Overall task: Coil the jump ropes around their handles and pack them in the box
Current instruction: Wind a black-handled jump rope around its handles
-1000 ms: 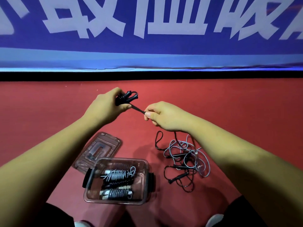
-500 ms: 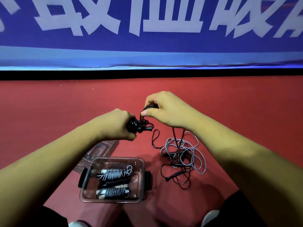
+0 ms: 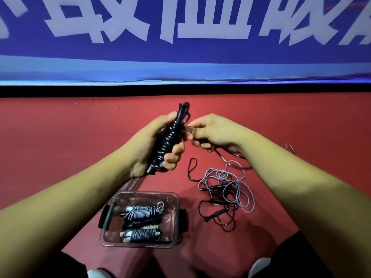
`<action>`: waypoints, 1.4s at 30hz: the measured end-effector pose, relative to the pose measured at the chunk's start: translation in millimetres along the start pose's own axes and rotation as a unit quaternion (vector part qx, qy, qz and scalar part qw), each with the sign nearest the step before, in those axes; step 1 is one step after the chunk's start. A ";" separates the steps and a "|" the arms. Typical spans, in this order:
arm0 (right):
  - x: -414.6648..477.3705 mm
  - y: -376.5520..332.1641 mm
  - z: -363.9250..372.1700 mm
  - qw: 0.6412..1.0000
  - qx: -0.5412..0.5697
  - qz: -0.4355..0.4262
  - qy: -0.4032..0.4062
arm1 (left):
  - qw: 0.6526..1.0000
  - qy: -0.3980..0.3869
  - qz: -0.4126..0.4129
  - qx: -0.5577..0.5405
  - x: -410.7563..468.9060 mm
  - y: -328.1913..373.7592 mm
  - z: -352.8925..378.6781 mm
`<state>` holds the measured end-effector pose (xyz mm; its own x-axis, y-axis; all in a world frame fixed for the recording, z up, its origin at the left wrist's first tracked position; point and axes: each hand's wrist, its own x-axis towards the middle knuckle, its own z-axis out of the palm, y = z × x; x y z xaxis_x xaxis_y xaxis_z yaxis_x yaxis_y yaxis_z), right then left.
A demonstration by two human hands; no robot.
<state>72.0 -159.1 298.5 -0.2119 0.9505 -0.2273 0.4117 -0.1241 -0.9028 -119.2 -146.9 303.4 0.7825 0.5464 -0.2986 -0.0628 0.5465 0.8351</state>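
Observation:
My left hand (image 3: 152, 149) grips a black jump rope bundle (image 3: 170, 137), its rope coiled around the upright handles. My right hand (image 3: 212, 131) is right beside the bundle's upper part, its fingers curled and pinching the rope's loose end there. A clear plastic box (image 3: 176, 199) stands on the red floor below my hands and holds three coiled ropes (image 3: 143, 221), grey and black. To the right of the box lies a tangle of loose grey and black jump ropes (image 3: 224, 191).
The box's clear lid (image 3: 131, 184) lies on the floor behind the box, mostly hidden by my left forearm. A blue banner with white characters (image 3: 184, 37) runs along the wall ahead. My knees and shoes show at the bottom edge.
My left hand has risen and turned the bundle from lying sideways to standing upright. The coil now covers most of the handles. My right hand moved down beside it.

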 end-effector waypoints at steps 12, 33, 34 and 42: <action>-14.6 -23.8 -3.3 0.983 -0.174 -0.050 0.034 | 0.984 0.106 0.057 0.130 -3.2 14.6 -18.2; -26.1 -37.5 16.9 0.899 -0.382 -0.148 0.154 | 0.680 0.104 0.063 0.723 4.0 2.9 -34.9; -24.3 -35.6 15.0 0.906 -0.364 -0.146 0.159 | 0.703 0.073 0.071 0.704 2.6 -0.5 -28.9; -11.9 -23.1 0.8 0.939 -0.272 -0.132 0.164 | 0.829 0.071 0.152 0.533 -11.1 1.6 -4.2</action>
<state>64.3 -167.9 321.7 -0.1225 0.9754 0.1833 0.7945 0.2071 -0.5709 -130.6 -149.4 306.1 0.7458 0.6661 0.0121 0.3990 -0.4611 0.7926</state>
